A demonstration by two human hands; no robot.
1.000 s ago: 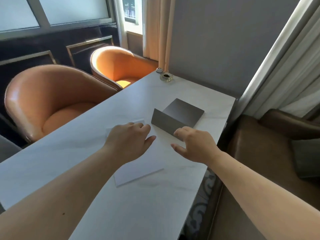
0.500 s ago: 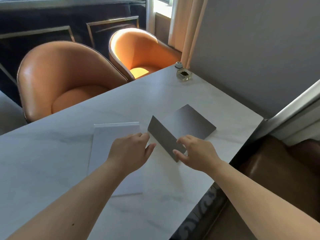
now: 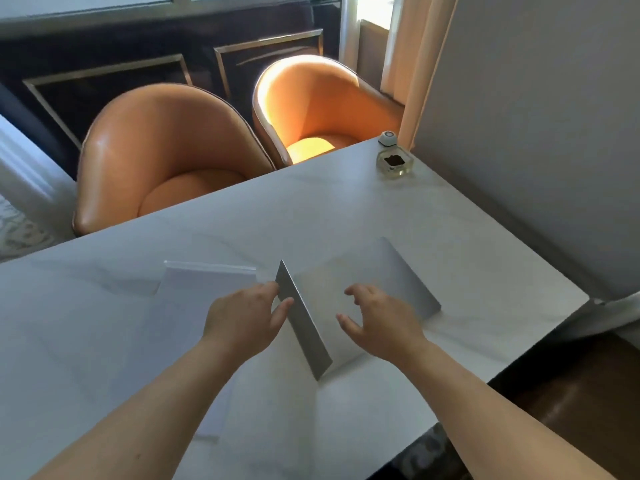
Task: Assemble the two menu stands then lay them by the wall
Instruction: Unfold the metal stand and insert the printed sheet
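The stand's [image 3: 388, 271] upright flap runs away from me. My left hand [image 3: 244, 317] pinches it. My right hand [image 3: 381, 322] hovers beside it, fingers apart.

White marbled table [image 3: 311, 216] under both forearms, reaching on past the hands to a grey wall [image 3: 536, 133]. Between left hand [image 3: 246, 320] and right hand [image 3: 381, 323], a grey metal stand [image 3: 391, 271]: flat panel on the tabletop beneath the right hand's spread fingers, upright lip along its left edge, pinched near the far end by the left hand. Under and beyond the left hand, flat on the top, a clear sheet [image 3: 204, 289], faint. Far beyond the right hand, at the corner by the wall, a small square glass holder [image 3: 394, 163]; just behind it, a small round white button [image 3: 387, 137].
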